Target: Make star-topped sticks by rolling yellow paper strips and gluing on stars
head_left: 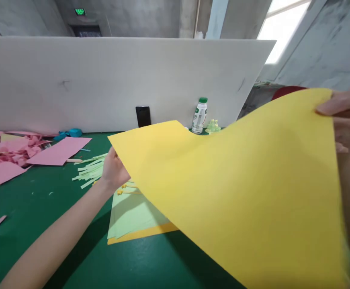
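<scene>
A large sheet of yellow paper (235, 184) hangs curved in the air across the middle and right. My right hand (345, 110) pinches its upper right corner between thumb and fingers. My left hand (114, 170) is behind the sheet's left edge, with its fingers hidden by the paper, so I cannot see what they touch. Below the left hand lies a stack of pale green paper (132, 218) with an orange-yellow sheet (143, 235) under it. Thin yellow strips with small star-like ends (120, 192) rest on the stack, partly covered.
Pale green strips (90, 170) lie left of my left hand. Farther left are pink paper scraps (18, 148), a pink sheet (60, 151) and a blue item (72, 133). A black phone (143, 116) and a white bottle (199, 116) stand by the white partition (102, 80).
</scene>
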Tool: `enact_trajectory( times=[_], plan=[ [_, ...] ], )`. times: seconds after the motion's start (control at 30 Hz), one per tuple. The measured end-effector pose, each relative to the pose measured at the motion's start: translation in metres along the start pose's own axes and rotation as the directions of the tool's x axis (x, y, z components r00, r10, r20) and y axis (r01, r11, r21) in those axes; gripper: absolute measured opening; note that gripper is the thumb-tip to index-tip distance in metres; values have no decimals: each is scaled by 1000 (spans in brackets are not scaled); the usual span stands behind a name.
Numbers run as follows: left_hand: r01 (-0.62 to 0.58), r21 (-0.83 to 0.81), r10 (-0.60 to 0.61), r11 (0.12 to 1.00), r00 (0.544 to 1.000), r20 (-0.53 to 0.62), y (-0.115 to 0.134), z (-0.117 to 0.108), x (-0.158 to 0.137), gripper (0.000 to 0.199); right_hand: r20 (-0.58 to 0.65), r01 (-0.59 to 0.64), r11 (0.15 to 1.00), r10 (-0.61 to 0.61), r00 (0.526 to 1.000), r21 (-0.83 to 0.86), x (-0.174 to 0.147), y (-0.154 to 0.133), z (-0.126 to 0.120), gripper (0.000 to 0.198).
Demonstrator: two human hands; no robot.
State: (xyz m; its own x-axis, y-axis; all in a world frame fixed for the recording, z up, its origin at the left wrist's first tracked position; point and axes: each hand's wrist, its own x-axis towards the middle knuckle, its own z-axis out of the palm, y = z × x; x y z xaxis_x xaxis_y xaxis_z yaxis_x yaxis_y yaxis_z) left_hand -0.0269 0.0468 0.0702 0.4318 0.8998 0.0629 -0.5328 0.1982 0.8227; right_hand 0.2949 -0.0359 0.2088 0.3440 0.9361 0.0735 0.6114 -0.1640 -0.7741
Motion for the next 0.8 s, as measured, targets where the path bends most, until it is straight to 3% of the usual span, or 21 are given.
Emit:
enact_trajectory(
  times=[0.03, 0.1, 0.17, 0.27, 0.5, 0.63, 0.8],
  plan=[
    [-4, -9, 4, 1000, 1000, -8, 4, 2, 0, 38, 128, -119, 992, 112, 985, 46, 5, 10, -2, 75],
    [52, 19, -52, 998, 998, -23, 6, 5, 2, 47, 274, -205, 977, 184, 944, 51, 18, 28, -2, 71],
    [160, 106, -154, 981, 986, -62, 1, 6, 7, 49, 376, -207, 977, 176, 910, 43, 33, 44, 2, 65],
    [269, 189, -255, 944, 962, -96, -14, 1, 14, 31, 476, -154, 987, 116, 872, 42, 54, 61, 13, 53],
    [354, 302, -309, 885, 933, -187, -34, -6, 19, 19, 361, 34, 999, -45, 931, 37, 58, 57, 32, 37],
    [334, 327, -309, 884, 943, -127, -41, 8, 10, 27, 374, 69, 979, -138, 917, 194, 44, 30, 56, 41],
    [238, 313, -260, 919, 965, 29, -49, 35, -15, 52, 445, 70, 910, -265, 855, 409, 12, -5, 114, 35]
  ],
)
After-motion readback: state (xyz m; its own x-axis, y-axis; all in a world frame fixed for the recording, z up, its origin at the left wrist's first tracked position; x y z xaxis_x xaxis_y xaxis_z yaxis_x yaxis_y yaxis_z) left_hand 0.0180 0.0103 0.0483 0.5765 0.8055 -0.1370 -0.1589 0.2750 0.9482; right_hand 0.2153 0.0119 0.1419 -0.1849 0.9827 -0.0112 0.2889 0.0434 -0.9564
